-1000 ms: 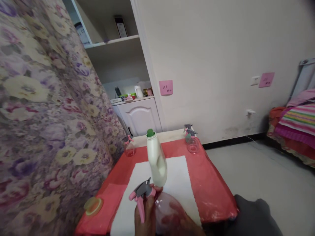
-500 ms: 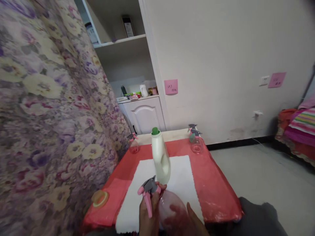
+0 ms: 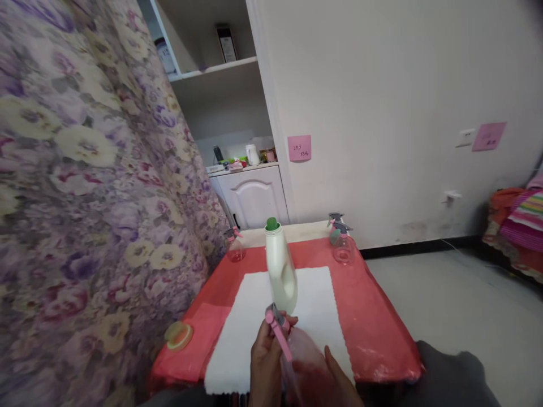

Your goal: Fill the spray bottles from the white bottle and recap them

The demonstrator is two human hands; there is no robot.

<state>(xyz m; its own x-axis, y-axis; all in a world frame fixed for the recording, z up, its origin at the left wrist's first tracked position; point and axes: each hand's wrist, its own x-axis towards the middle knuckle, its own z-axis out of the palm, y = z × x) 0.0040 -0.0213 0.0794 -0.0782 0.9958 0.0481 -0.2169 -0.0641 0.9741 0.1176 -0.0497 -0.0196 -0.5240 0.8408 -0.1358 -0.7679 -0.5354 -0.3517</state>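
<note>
A clear spray bottle (image 3: pixel 309 362) with a pink and grey trigger head is tilted near the table's front edge. My left hand (image 3: pixel 266 364) is closed round the trigger head at its neck. Along the bottle's right side lies my right hand (image 3: pixel 341 379), its fingers curved against the clear body and seen partly through it. Just behind stands a pale green jug (image 3: pixel 278 271) with a side handle and a green piece in its mouth. The white cloth (image 3: pixel 237 339) lies beneath the jug.
More spray bottles stand at the back: one on the left (image 3: pixel 235 251), two on the right, the nearer bottle (image 3: pixel 343 253) partly covering the other. A round yellowish lid (image 3: pixel 178 336) lies at the left edge of the red-covered table (image 3: pixel 377 333), beside a floral curtain (image 3: pixel 97 226).
The trigger head has turned in my left hand, its trigger now pointing more toward me. Both hands stay on the bottle. The whole view has shifted slightly.
</note>
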